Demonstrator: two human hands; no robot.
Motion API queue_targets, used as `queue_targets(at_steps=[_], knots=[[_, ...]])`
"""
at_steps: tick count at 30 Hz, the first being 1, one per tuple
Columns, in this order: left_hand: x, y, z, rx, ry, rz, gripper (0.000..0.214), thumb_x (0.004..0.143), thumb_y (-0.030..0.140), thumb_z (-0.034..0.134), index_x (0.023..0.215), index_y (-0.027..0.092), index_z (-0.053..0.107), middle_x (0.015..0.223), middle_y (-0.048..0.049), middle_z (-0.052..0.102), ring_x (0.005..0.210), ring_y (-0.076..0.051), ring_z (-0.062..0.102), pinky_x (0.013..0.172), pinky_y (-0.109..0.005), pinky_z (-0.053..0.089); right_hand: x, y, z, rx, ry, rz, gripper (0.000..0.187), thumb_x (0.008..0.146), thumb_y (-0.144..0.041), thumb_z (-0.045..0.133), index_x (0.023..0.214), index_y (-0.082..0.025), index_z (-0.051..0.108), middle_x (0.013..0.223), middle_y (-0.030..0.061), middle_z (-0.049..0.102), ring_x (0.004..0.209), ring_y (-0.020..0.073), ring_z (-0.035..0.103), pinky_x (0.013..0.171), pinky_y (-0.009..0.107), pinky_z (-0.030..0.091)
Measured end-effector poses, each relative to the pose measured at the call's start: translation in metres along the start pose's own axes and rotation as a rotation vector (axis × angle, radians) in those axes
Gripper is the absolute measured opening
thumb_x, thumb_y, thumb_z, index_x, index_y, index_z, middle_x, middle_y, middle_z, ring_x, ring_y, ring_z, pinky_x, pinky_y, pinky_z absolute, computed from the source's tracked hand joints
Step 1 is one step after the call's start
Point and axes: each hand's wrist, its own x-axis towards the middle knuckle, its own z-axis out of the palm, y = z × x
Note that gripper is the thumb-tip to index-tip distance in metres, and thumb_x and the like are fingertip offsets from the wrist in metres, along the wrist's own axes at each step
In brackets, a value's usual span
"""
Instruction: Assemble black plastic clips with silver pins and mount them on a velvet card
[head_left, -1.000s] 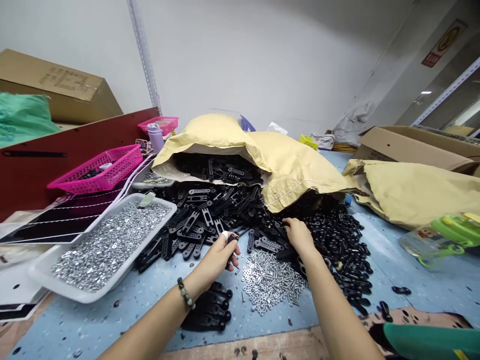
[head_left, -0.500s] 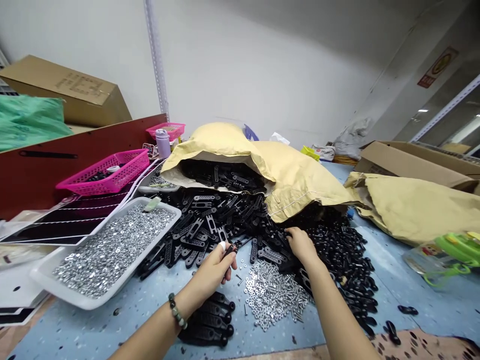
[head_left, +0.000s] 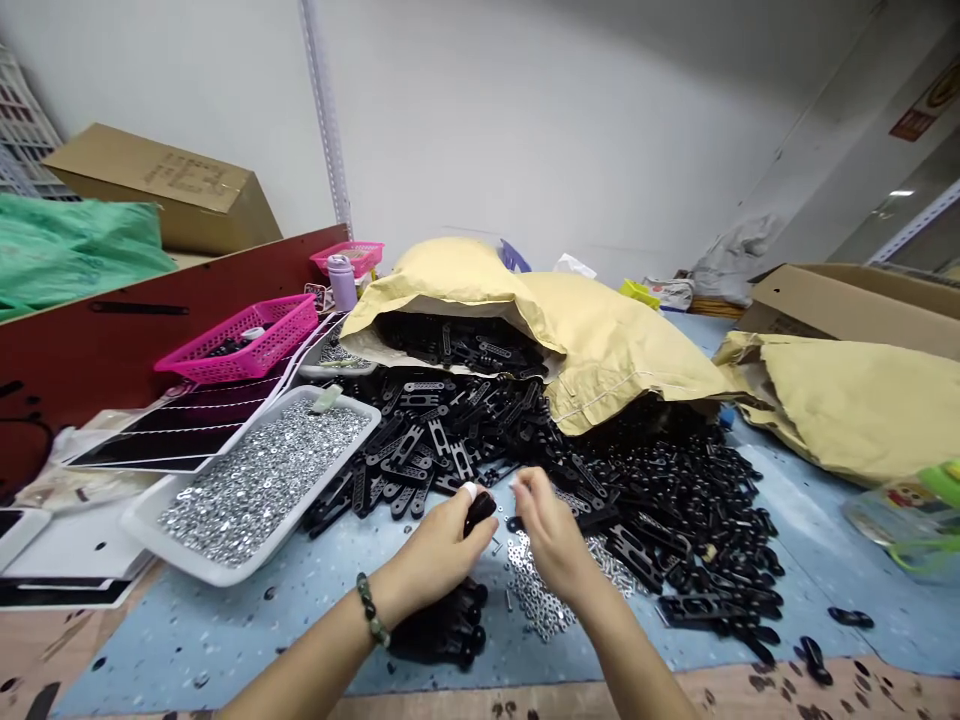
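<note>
My left hand (head_left: 433, 548) is shut on a small black plastic part (head_left: 479, 512), and a white wrap shows on its thumb. My right hand (head_left: 550, 530) is close beside it, with its fingertips drawn together near that part. Whatever they pinch is too small to make out. Under the hands lies a heap of silver screws and nuts (head_left: 537, 594). A neat stack of black parts (head_left: 442, 635) sits below my left wrist. Loose black plastic link bars (head_left: 420, 445) spread out beyond the hands, spilling from a tan paper sack (head_left: 600, 350).
A white tray of silver washers (head_left: 262, 490) stands to the left. Behind it are pink plastic baskets (head_left: 240, 340) and a lilac bottle (head_left: 343, 282). A second tan sack (head_left: 847, 405) and a cardboard box (head_left: 855, 305) lie right, on a blue speckled mat (head_left: 795, 560).
My right hand has moved left from the black pile to beside my left hand. Both hands now meet over the screws, and the whole scene has shifted slightly right in view.
</note>
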Motion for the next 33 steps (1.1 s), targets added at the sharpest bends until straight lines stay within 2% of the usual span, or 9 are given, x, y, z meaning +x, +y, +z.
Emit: queue_targets(at_steps=[3,6,10,15,19,23,25,29,33], knots=[[-0.007,0.002,0.002,0.196,-0.021,0.129,0.026,0.086,0.034,0.054,0.109,0.021,0.055,0.094,-0.0078,0.065,0.084,-0.025,0.061,0.072,-0.032,0.042,0.002,-0.012,0.015,-0.123,-0.021,0.013,0.022,0.097,-0.032,0.028,0.097,-0.022,0.046,0.059,-0.0032,0.052,0.050,0.0171,0.052,0.050,0.025,0.034],[-0.009,0.001,0.001,0.324,0.005,0.187,0.033,0.085,0.039,0.057,0.111,0.020,0.054,0.095,-0.0096,0.065,0.084,-0.028,0.062,0.070,-0.033,0.043,0.007,-0.012,0.018,-0.196,0.006,0.069,0.019,0.097,-0.027,0.028,0.098,-0.021,0.046,0.061,-0.0003,0.056,0.052,0.0183,0.055,0.050,0.025,0.032],[-0.006,0.002,0.000,0.370,0.052,0.197,0.014,0.087,0.034,0.052,0.089,0.022,0.058,0.081,-0.0061,0.063,0.072,-0.024,0.060,0.066,-0.030,0.040,0.009,-0.017,0.020,-0.231,0.016,0.106,0.016,0.095,-0.023,0.033,0.099,-0.019,0.048,0.065,0.0042,0.061,0.058,0.0202,0.059,0.052,0.025,0.031],[-0.004,0.007,-0.003,0.364,0.066,0.204,0.015,0.086,0.030,0.051,0.075,0.022,0.056,0.069,-0.0037,0.058,0.062,-0.020,0.055,0.063,-0.028,0.036,0.011,-0.018,0.017,-0.213,0.007,0.123,0.019,0.097,-0.027,0.030,0.102,-0.020,0.047,0.066,0.0022,0.062,0.059,0.0192,0.060,0.052,0.025,0.034],[0.001,0.005,-0.016,0.270,0.136,0.071,0.019,0.086,0.037,0.051,0.077,0.023,0.058,0.065,-0.0017,0.058,0.061,-0.020,0.054,0.061,-0.027,0.033,0.011,0.005,0.013,-0.170,-0.022,0.102,0.022,0.097,-0.027,0.028,0.113,-0.021,0.041,0.075,0.0000,0.065,0.059,0.0165,0.060,0.055,0.024,0.041],[0.009,-0.004,-0.023,0.144,0.159,-0.067,0.016,0.084,0.037,0.053,0.089,0.023,0.059,0.066,0.0010,0.059,0.063,-0.020,0.055,0.062,-0.027,0.034,-0.002,0.024,0.026,-0.247,-0.098,0.036,0.025,0.081,-0.013,0.053,0.104,-0.021,0.051,0.078,0.0013,0.066,0.074,0.0203,0.062,0.070,0.029,0.043],[0.013,-0.011,-0.020,0.122,0.144,-0.088,0.014,0.083,0.034,0.052,0.089,0.022,0.057,0.070,0.0009,0.062,0.067,-0.020,0.058,0.063,-0.027,0.036,-0.012,0.029,0.033,-0.284,-0.126,0.001,0.029,0.075,-0.008,0.057,0.101,-0.022,0.054,0.075,0.0009,0.065,0.077,0.0217,0.061,0.076,0.032,0.042],[0.017,-0.025,-0.013,0.090,0.099,-0.127,0.010,0.083,0.031,0.049,0.085,0.023,0.055,0.071,0.0016,0.065,0.065,-0.019,0.059,0.064,-0.026,0.038,-0.020,0.037,0.033,-0.343,-0.094,-0.012,0.016,0.085,-0.012,0.049,0.096,-0.022,0.054,0.083,0.0046,0.066,0.080,0.0233,0.059,0.075,0.034,0.041],[0.016,-0.036,-0.012,0.118,0.086,-0.135,0.009,0.083,0.030,0.050,0.084,0.023,0.055,0.072,0.0003,0.066,0.069,-0.021,0.061,0.067,-0.027,0.040,-0.011,0.042,0.039,-0.375,-0.059,-0.034,0.021,0.085,-0.007,0.044,0.095,-0.021,0.056,0.089,0.0067,0.066,0.084,0.0242,0.058,0.076,0.035,0.040]])
